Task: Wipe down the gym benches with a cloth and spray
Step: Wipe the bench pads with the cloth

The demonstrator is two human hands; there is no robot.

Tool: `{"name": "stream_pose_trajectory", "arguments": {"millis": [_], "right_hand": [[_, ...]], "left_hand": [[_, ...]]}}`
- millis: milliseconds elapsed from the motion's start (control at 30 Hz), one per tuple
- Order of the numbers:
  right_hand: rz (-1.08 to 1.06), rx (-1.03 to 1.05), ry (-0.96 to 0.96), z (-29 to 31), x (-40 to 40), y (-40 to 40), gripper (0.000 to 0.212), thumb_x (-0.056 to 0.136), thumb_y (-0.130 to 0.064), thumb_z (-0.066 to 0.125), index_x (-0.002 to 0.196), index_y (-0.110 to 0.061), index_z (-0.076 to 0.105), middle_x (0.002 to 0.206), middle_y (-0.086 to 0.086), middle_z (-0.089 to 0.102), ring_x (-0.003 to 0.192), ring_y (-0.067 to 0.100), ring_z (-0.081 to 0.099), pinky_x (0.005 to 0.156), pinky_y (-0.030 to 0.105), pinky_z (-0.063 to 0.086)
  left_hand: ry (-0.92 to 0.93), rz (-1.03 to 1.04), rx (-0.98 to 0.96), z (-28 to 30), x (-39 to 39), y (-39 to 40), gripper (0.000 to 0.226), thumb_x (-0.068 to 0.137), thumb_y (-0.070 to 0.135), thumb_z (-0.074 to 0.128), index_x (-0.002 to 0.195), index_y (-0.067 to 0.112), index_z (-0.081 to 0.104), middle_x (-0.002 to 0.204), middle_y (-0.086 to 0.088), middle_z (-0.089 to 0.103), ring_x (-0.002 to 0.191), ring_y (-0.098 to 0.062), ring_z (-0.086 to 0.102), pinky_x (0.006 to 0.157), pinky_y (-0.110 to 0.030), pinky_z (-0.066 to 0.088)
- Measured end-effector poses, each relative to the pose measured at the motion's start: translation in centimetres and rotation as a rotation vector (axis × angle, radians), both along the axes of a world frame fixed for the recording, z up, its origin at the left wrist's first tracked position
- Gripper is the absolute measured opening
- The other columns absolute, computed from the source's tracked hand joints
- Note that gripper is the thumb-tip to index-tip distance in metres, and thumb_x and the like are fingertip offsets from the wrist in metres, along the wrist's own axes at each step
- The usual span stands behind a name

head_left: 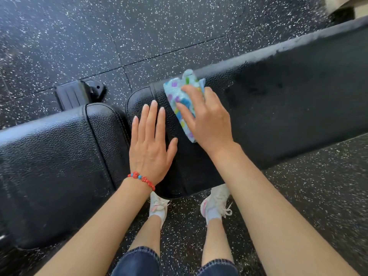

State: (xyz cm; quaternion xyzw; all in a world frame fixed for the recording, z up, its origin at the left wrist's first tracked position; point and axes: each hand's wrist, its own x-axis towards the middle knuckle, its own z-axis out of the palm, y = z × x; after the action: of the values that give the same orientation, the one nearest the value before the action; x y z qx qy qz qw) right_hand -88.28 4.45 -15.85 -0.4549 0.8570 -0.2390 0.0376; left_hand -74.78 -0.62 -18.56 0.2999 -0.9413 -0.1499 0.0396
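A black padded gym bench runs across the view in two parts: a long back pad (288, 92) on the right and a seat pad (49, 166) on the left, with a narrow gap between them. My right hand (207, 118) presses a light blue cloth (179, 92) with coloured spots onto the left end of the long pad. My left hand (151, 144) lies flat, fingers apart, on the same pad next to the gap; a red bead bracelet is on its wrist. No spray bottle is in view.
Black rubber floor tiles (139, 26) with white speckles surround the bench. A black bench foot (79, 92) sticks out on the far side by the gap. My feet in white sneakers (216, 204) stand at the near edge of the bench.
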Motion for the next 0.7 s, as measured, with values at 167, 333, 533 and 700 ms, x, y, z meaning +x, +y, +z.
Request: {"name": "stream_pose_trajectory", "arguments": {"millis": [167, 333, 533, 700], "right_hand": [[-0.204, 0.041, 0.004, -0.3, -6.2, 3.7, 0.034, 0.089, -0.029, 0.055, 0.114, -0.008, 0.06, 0.091, 0.025, 0.057, 0.08, 0.039, 0.057, 0.066, 0.04, 0.045], [-0.455, 0.037, -0.083, -0.5, -9.9, 5.8, 0.037, 0.088, -0.025, 0.054, 0.121, -0.008, 0.055, 0.104, 0.027, 0.054, 0.092, 0.04, 0.054, 0.076, 0.034, 0.034], [0.038, 0.023, 0.028, 0.3, -3.6, 4.7, 0.025, 0.086, -0.022, 0.056, 0.105, -0.007, 0.061, 0.088, 0.02, 0.055, 0.067, 0.034, 0.059, 0.058, 0.033, 0.05], [-0.054, 0.042, 0.088, 0.0, -9.3, 7.8, 0.023, 0.083, -0.019, 0.064, 0.102, -0.005, 0.063, 0.083, 0.024, 0.061, 0.068, 0.037, 0.059, 0.056, 0.038, 0.05]], "left_hand": [[-0.033, 0.0, -0.027, 0.1, 0.0, 0.1, 0.06, 0.092, 0.032, 0.039, 0.139, -0.004, 0.032, 0.147, -0.025, 0.03, 0.138, -0.037, 0.023, 0.113, -0.048, 0.013], [-0.063, 0.005, -0.024, 0.6, -0.3, 0.2, 0.06, 0.091, 0.03, 0.039, 0.139, -0.005, 0.033, 0.147, -0.025, 0.03, 0.138, -0.037, 0.023, 0.113, -0.049, 0.014], [-0.025, 0.073, -0.025, 1.5, -1.9, 1.4, 0.059, 0.091, 0.028, 0.04, 0.136, -0.008, 0.036, 0.145, -0.028, 0.03, 0.136, -0.042, 0.024, 0.112, -0.052, 0.016], [-0.072, 0.009, -0.013, 1.1, -4.0, 3.2, 0.061, 0.092, 0.032, 0.037, 0.138, -0.007, 0.033, 0.147, -0.026, 0.028, 0.137, -0.04, 0.022, 0.113, -0.052, 0.015]]}}
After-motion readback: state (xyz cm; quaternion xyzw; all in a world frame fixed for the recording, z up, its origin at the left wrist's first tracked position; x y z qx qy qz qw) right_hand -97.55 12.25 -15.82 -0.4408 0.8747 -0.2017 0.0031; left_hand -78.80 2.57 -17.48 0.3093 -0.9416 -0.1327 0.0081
